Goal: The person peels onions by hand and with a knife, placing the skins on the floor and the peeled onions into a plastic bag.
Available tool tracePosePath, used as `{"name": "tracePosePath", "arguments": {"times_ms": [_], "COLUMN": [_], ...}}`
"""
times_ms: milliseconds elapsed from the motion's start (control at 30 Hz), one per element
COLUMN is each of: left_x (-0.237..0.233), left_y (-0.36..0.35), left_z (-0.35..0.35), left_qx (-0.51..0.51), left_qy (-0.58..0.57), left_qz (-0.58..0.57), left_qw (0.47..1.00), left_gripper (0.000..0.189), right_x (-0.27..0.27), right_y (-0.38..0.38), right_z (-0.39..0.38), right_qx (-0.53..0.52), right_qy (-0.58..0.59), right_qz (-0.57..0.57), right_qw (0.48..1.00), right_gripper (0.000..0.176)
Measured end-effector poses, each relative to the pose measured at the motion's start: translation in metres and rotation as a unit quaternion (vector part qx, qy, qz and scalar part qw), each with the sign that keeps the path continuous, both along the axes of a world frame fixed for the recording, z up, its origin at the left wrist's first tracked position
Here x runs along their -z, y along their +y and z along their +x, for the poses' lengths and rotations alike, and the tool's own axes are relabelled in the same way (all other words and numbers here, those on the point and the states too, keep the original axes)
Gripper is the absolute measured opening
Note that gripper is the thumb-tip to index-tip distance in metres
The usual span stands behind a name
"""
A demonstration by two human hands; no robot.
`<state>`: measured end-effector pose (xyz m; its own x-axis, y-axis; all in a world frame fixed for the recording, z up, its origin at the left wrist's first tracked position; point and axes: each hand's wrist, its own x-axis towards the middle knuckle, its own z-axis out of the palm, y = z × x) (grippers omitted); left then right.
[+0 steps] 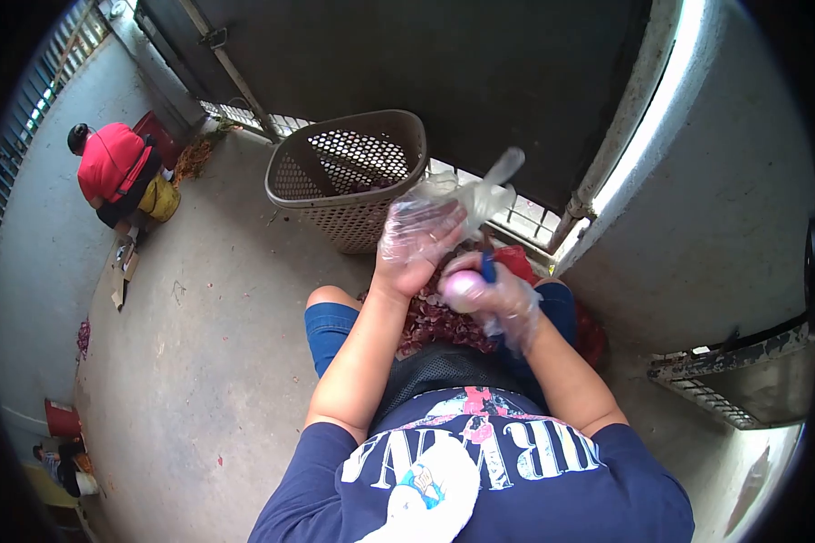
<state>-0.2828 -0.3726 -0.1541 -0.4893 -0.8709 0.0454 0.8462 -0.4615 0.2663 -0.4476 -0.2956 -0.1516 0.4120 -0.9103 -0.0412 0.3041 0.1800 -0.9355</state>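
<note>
Seated on a concrete floor, a person bends both forearms inward over a lap of red onion skins [435, 321]. The gloved right hand [503, 299] is closed round a peeled onion [465, 288] and blue-handled knife [487, 267]; the gloved left hand [417, 244] is raised beside it, fingers loosely curled, its hold unclear. A basket [349, 176] stands ahead.

Mesh basket [349, 181] observed standing on concrete floor [208, 362], before dark gate [426, 63]. Person in red [109, 167] recorded crouched far left by wall [27, 271]. Cardboard [122, 271] noted nearby. Red container [62, 419] seen lower left.
</note>
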Motion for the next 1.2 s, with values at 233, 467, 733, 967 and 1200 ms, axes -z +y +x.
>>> {"name": "tracePosePath", "arguments": {"times_ms": [233,467,733,967,1200], "left_x": [-0.025,0.003,0.016,0.002,-0.003], "left_y": [0.004,0.000,-0.002,0.006,0.015], "left_z": [-0.003,-0.001,0.000,-0.019,-0.011], "left_qx": [-0.054,-0.151,-0.181,-0.152,-0.085], "left_qy": [0.036,-0.064,-0.127,-0.210,-0.233], "left_qz": [-0.050,0.005,0.109,-0.009,-0.022], "left_qw": [0.997,0.986,0.969,0.966,0.968], "left_gripper": [0.032,0.039,0.043,0.046,0.037], "right_x": [0.054,0.033,0.018,-0.011,0.040], "right_y": [-0.021,-0.019,-0.019,-0.013,-0.047], "right_z": [-0.010,0.006,0.012,0.020,0.007], "right_qx": [-0.148,0.032,0.126,0.166,0.061], "right_qy": [-0.424,-0.383,0.130,0.411,0.337], "right_qz": [0.217,0.281,-0.080,-0.190,-0.057], "right_qw": [0.867,0.879,0.980,0.876,0.938], "right_gripper": [0.051,0.036,0.030,0.053,0.049]}}
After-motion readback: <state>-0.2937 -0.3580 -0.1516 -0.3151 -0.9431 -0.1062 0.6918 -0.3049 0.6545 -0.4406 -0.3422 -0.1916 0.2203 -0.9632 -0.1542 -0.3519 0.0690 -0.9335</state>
